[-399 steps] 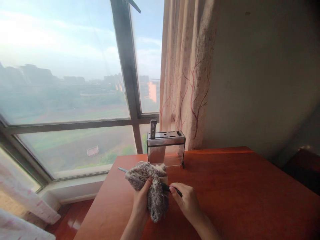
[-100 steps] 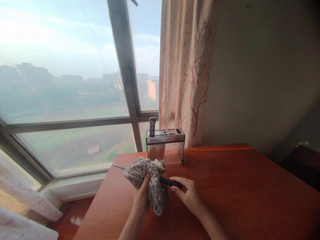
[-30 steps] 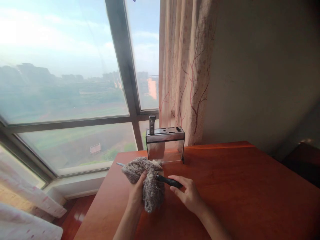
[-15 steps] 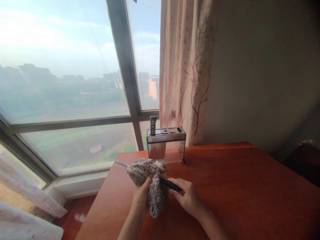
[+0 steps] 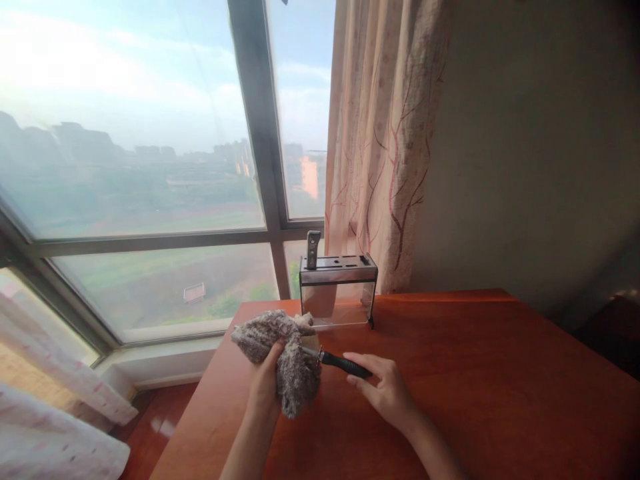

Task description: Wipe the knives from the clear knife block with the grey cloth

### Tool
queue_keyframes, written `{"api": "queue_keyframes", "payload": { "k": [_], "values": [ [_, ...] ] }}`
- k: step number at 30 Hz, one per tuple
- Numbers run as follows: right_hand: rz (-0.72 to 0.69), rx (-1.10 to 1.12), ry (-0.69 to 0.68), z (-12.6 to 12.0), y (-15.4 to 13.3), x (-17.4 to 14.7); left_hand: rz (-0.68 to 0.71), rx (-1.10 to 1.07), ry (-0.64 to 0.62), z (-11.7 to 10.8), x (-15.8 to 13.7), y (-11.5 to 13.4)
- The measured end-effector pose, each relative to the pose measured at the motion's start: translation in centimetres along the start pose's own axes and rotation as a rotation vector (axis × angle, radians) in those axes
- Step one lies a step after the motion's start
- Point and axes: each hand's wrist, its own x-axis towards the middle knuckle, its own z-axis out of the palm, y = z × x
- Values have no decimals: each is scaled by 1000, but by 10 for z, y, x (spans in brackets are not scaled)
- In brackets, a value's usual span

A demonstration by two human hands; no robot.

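Observation:
My left hand point(image 5: 267, 377) is closed around a shaggy grey-brown cloth point(image 5: 295, 373), which is wrapped over the metal rod of a sharpening steel point(image 5: 345, 364). My right hand point(image 5: 383, 390) grips the end of the steel's black handle, to the right of the cloth. A short stretch of rod and the guard show between cloth and handle; the rest of the rod is hidden in the cloth. Both are held above the table, in front of a knife block point(image 5: 339, 273) with clear sides. One knife point(image 5: 313, 250) with a dark handle stands upright in its left slot.
The reddish-brown wooden table point(image 5: 480, 373) extends to the right and toward me. Behind it are a large window point(image 5: 150, 240), a patterned curtain point(image 5: 385, 147) and a grey wall point(image 5: 520, 160). More curtain fabric point(image 5: 60, 433) hangs at lower left.
My left hand and the cloth have moved left along the steel, while the right hand has shifted slightly right. The rod near the guard now shows; its tip is now covered.

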Motion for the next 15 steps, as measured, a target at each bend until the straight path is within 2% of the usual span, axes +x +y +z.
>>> {"api": "queue_keyframes", "payload": {
  "k": [7, 10, 15],
  "values": [
    [9, 27, 7, 11, -3, -2, -110, -13, -82, 3, -6, -26],
    [6, 28, 3, 15, -4, -3, -117, 0, -99, 3, -8, -38],
    [9, 2, -3, 15, -6, -2, -111, 43, -98, 1, -7, -38]
  ]
}}
